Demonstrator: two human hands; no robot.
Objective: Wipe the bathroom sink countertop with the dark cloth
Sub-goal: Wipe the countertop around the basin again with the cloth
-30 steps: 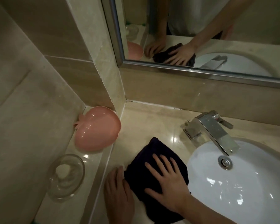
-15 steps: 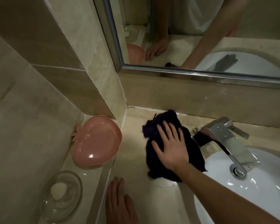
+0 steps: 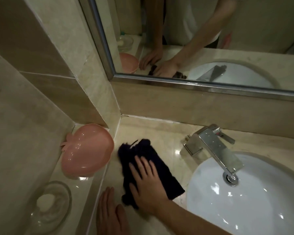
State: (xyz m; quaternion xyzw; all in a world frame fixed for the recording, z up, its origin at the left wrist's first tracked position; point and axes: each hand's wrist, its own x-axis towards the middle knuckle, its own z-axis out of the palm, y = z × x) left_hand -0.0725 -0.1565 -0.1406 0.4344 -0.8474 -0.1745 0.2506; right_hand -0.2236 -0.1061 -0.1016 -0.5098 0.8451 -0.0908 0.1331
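Fingers [image 3: 141,164] of right hand [image 3: 147,182] flat, spread on soft, limp dark fabric cloth [image 3: 148,168]; best pressed mid-cloth against glossy beige stone counter [image 3: 161,133].

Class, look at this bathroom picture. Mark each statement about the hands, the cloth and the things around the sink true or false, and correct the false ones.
1. The right hand presses flat on the dark cloth. True.
2. The cloth lies inside the sink basin. False: it lies on the countertop, left of the basin.
3. The left hand grips the cloth. False: it rests flat on the countertop beside it.
4. The pink dish stands on the ledge left of the cloth. True.
5. Water runs from the faucet. False: none shows.
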